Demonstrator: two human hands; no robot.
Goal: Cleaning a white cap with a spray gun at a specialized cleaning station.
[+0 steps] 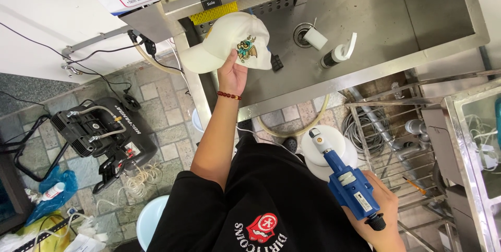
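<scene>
Workspace: stone-tiled floor (167, 127) with a stainless steel sink (376, 27) filling the upper right; you stand over its front edge, looking straight down.
Sink fittings: a yellow brush strip (213, 13) sits at the 11 o'clock corner of the basin, and the round drain (301, 34) lies near its middle.
Floor machine: a black compressor-like unit (102, 134) with coiled hose stands at 9 o'clock, well apart from you.
Cap: the cream baseball cap (229, 43) with a small embroidered winged figure is held over the sink's left edge, at 12 o'clock from your chest, brim pointing to 9 o'clock.
Left hand (232, 74): fingers curled under the cap's rim, gripping it from below, front panel facing up.
Right hand (383, 207): closed around the handle of a blue spray gun (347, 181), low at 4 o'clock, nozzle tilted toward the sink.
Loose items: a white pump bottle (339, 54) lies on its side in the basin, near the drain.
Step in hand: by my judgement, you are presenting the cap for cleaning, tool not yet raised.
Next move: likely calls for bringing the nozzle up toward 12 o'clock while keeping the cap steady over the basin.
</scene>
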